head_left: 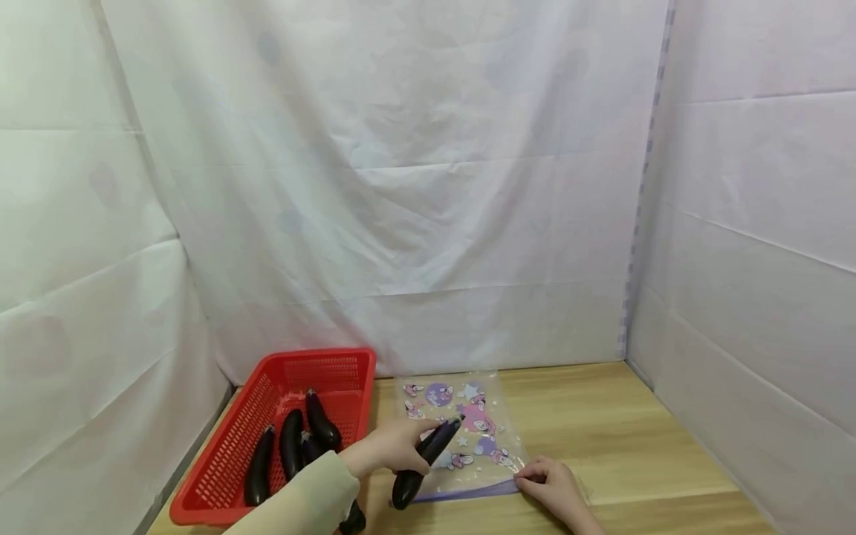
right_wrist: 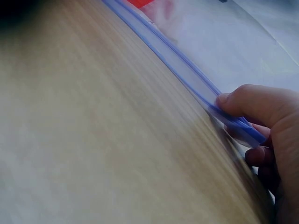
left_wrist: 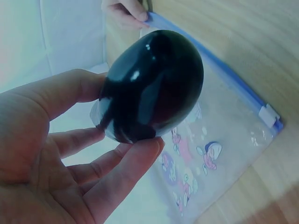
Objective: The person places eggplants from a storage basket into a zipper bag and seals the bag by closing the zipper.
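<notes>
An eggplant (head_left: 435,453), dark and glossy, is gripped in my left hand (head_left: 393,447) above the left part of a clear zipper bag (head_left: 498,438). In the left wrist view the eggplant (left_wrist: 154,88) points its rounded end at the camera, with thumb and fingers curled around it. The bag lies flat, printed with pink and purple cartoon figures, its purple zipper edge (head_left: 478,491) toward me. My right hand (head_left: 551,487) pinches the right corner of that edge. The right wrist view has thumb and fingers (right_wrist: 243,100) on the blue-purple zipper strip. A white slider (left_wrist: 268,115) sits near the other end.
At the left stands a red perforated basket (head_left: 221,438) holding several eggplants (head_left: 321,422). Part of another dark eggplant (head_left: 352,519) shows beneath my left sleeve. White cloth (head_left: 414,186) hangs behind and on both sides of the wooden table (head_left: 635,446).
</notes>
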A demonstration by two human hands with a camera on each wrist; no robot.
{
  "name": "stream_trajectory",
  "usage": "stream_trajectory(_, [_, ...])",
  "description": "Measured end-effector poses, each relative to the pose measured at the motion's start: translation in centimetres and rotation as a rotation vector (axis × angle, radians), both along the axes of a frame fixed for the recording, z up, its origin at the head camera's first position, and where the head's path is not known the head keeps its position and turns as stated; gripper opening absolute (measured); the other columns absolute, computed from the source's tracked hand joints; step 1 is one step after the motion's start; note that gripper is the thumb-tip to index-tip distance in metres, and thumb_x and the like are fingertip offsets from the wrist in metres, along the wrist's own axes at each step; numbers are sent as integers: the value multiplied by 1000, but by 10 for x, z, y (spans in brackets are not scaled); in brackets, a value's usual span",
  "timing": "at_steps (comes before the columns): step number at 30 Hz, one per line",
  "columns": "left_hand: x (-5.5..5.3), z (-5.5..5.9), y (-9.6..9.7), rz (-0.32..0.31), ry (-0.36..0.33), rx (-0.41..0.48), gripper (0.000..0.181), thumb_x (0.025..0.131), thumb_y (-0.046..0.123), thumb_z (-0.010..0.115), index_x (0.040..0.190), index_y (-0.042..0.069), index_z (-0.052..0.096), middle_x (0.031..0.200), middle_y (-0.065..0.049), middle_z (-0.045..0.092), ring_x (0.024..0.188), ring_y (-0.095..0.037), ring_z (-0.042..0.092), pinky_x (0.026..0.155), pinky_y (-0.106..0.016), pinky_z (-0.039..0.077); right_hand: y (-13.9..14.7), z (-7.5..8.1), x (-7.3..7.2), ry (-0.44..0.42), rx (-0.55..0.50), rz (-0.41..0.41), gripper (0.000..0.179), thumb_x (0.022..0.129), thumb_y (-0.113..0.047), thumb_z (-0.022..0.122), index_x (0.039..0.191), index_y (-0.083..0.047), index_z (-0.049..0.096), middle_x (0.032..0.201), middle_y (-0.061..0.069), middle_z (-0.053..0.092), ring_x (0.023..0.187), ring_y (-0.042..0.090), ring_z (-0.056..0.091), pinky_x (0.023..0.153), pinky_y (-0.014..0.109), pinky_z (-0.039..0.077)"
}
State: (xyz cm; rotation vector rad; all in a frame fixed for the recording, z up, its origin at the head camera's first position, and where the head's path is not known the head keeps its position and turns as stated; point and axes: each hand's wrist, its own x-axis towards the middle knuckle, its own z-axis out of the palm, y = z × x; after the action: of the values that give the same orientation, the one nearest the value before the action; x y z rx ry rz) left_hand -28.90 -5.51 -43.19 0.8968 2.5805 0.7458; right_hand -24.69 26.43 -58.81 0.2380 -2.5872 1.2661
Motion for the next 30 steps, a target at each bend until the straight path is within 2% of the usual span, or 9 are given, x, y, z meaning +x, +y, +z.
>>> stream_trajectory(7, [9, -6, 8, -34, 14, -21, 71, 69, 14, 81, 135, 19, 55, 83, 5, 60, 65, -7, 56, 48, -26, 49, 1, -2, 3, 27, -7, -2, 4, 79, -24, 80, 78, -21, 77, 80, -12, 63, 73, 2, 54, 65, 24, 45])
stream_trajectory(12, [15, -16, 13, -92, 69, -69, 69, 68, 18, 82, 133, 18, 58, 90, 9, 61, 70, -3, 54, 58, -23, 47, 1, -4, 2, 20, 12, -10, 4, 78, -24, 80, 78, -23, 76, 81, -13, 62, 73, 1, 53, 65, 24, 44])
stream_trajectory(17, [21, -20, 20, -120, 70, -95, 69, 69, 23, 82, 134, 21, 58, 92, 12, 61, 73, -2, 52, 65, -22, 43, 1, -3, 2, 38, 16, 3, 5, 79, -25, 80, 81, -21, 77, 81, -12, 62, 72, 1, 53, 63, 24, 44])
stream_trajectory(21, [25, -23, 25, -128, 30, -90, 70, 70, 23, 82, 136, 23, 57, 93, 12, 61, 75, -2, 52, 64, -22, 44, 1, -2, 1, 46, 18, 10, 8, 79, -26, 80, 79, -18, 78, 81, -11, 62, 73, 1, 53, 65, 25, 44])
stream_trajectory(25, [29, -27, 29, -128, -15, -92, 70, 70, 21, 82, 136, 25, 57, 86, 11, 60, 72, -2, 52, 61, -22, 44, 1, -2, 2, 49, 22, 8, 10, 79, -26, 80, 79, -17, 78, 82, -12, 62, 74, 1, 54, 66, 24, 44])
stream_trajectory(30, [34, -30, 34, -136, -25, -97, 69, 70, 19, 82, 134, 24, 58, 82, 10, 60, 69, -2, 52, 60, -21, 44, -1, -1, 3, 46, 16, 6, 9, 79, -25, 80, 80, -16, 78, 82, -11, 63, 74, 1, 54, 66, 24, 44])
